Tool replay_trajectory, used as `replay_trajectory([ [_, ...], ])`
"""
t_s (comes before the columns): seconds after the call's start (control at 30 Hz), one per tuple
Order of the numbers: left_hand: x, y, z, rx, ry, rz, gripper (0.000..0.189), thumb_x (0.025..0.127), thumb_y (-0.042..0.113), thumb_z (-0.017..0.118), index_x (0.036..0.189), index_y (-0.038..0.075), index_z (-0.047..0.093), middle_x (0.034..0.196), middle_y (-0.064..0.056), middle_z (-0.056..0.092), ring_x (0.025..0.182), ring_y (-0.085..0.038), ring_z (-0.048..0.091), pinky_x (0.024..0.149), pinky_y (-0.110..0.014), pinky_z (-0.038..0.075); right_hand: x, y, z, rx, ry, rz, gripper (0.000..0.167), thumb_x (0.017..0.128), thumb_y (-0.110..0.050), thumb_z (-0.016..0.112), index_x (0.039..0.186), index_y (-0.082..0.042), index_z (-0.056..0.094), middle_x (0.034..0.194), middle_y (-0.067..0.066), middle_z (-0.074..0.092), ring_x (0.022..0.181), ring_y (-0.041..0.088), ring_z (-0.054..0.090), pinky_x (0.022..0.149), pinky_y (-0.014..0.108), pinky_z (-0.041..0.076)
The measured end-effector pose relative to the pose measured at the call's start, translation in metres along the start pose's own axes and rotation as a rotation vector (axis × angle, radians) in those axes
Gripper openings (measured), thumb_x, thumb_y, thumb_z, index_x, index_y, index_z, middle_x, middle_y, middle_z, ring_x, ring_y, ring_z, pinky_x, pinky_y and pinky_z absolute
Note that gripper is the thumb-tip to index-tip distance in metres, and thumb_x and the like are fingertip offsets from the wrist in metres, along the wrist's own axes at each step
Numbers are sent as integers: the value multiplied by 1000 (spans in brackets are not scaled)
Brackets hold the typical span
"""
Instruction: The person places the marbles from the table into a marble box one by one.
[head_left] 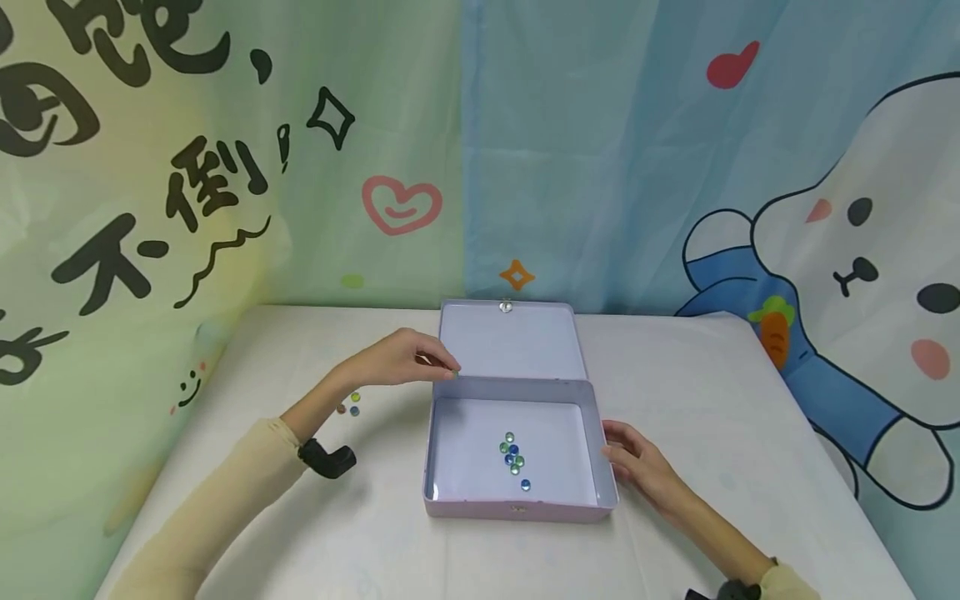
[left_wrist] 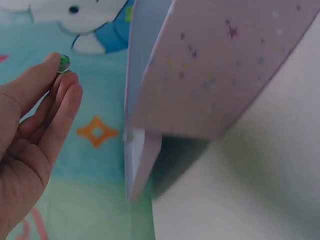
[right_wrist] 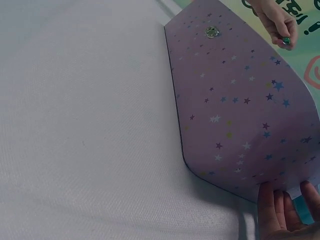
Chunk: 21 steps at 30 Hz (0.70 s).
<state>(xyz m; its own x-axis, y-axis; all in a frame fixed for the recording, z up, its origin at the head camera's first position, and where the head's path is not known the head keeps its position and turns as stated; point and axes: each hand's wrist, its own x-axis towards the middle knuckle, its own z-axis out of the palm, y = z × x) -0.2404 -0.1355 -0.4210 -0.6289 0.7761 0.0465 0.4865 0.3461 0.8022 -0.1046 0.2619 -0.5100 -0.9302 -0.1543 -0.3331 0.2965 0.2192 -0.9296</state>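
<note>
A white-covered desk [head_left: 675, 367] carries a lavender hinged box [head_left: 465, 508], its lid [head_left: 510, 337] laid back. The right hand [head_left: 637, 467] rests extended fingertips against the box's right wall; the left hand [head_left: 405, 358] pinches a green marble [left_wrist: 65, 63] above its back-left corner. Inside lie green and blue marbles [head_left: 519, 461].

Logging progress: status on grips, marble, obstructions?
Left grip pinches green marble near box's far-left corner. Right grip touches box's right side. Lid open, not in the way.
</note>
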Motion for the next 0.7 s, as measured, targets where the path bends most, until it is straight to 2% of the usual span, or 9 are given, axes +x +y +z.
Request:
replay_trajectory([
  [0.23, 44, 19, 24, 39, -141, 77, 18, 88, 17, 71, 104, 10, 74, 100, 1, 74, 92, -6, 66, 86, -20, 55, 0, 0, -1, 2, 3, -1, 58, 96, -21, 55, 144, 3, 31, 141, 23, 42, 103, -5, 55, 88, 14, 49],
  [0.5, 80, 30, 56, 122, -358, 191, 17, 88, 21, 72, 102, 11, 76, 96, 2, 74, 84, 2, 65, 79, -16, 55, 2, 0, 0, 17, -7, -5, 58, 97, -21, 54, 145, 3, 31, 140, 22, 43, 105, -4, 55, 89, 14, 49],
  [0.7, 100, 49, 79, 180, -468, 191, 18, 89, 17, 71, 102, 5, 75, 96, -2, 75, 82, 3, 64, 76, -12, 53, 1, 0, 0, 24, -7, -5, 57, 98, -18, 52, 145, 3, 30, 141, 24, 41, 105, -4, 54, 89, 15, 49],
])
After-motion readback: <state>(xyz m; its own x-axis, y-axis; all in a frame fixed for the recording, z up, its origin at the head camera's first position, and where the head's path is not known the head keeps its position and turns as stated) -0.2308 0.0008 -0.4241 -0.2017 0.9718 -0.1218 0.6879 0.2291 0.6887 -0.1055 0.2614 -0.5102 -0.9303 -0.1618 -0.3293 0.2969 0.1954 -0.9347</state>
